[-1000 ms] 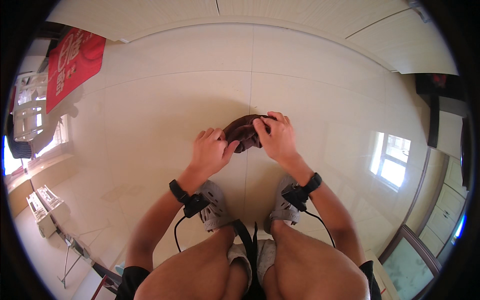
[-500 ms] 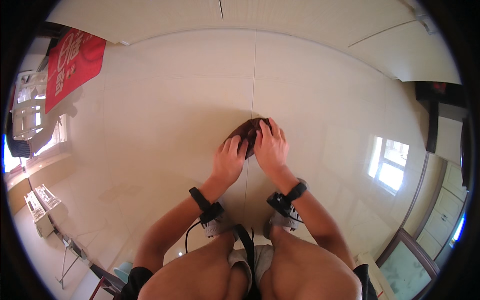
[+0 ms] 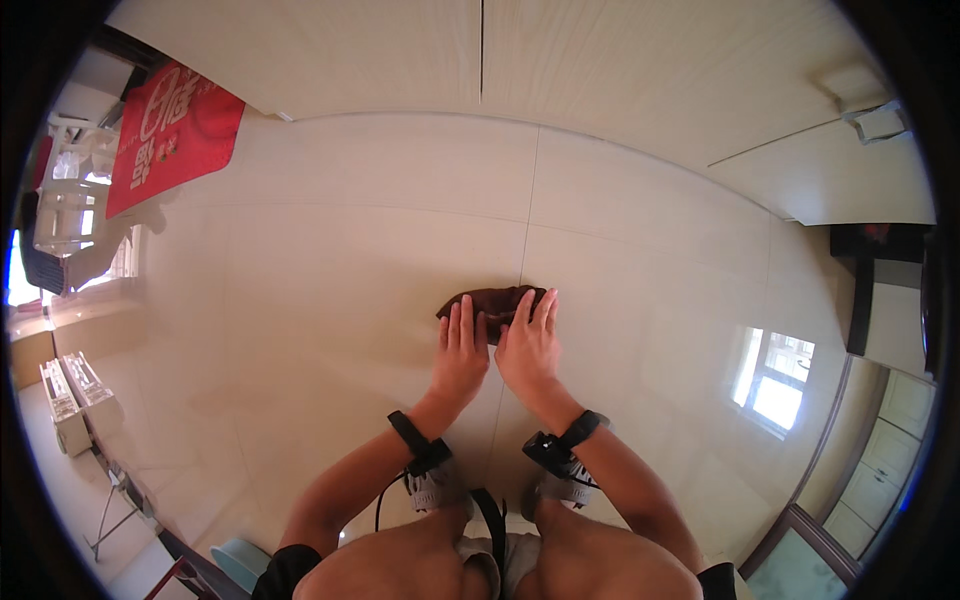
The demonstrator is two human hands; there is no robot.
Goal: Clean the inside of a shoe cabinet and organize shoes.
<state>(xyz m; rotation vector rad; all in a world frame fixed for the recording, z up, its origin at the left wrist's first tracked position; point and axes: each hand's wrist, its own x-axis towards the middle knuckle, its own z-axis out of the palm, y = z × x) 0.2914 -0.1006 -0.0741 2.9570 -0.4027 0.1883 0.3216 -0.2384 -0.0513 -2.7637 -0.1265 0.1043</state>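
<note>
Head view: the left hand (image 3: 462, 362) and right hand (image 3: 530, 355) lie flattened, fingers extended onto a dark brown cloth (image 3: 495, 299) on the tiled floor (image 3: 340, 260) ahead of the shoes (image 3: 436, 489), where even pressure from both should best prevent bunching.

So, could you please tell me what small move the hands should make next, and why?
I would probably press the brown cloth flatter: the left hand and the right hand both rest on it with fingers extended, and it looks bunched, apparently against the tiled floor.
</note>
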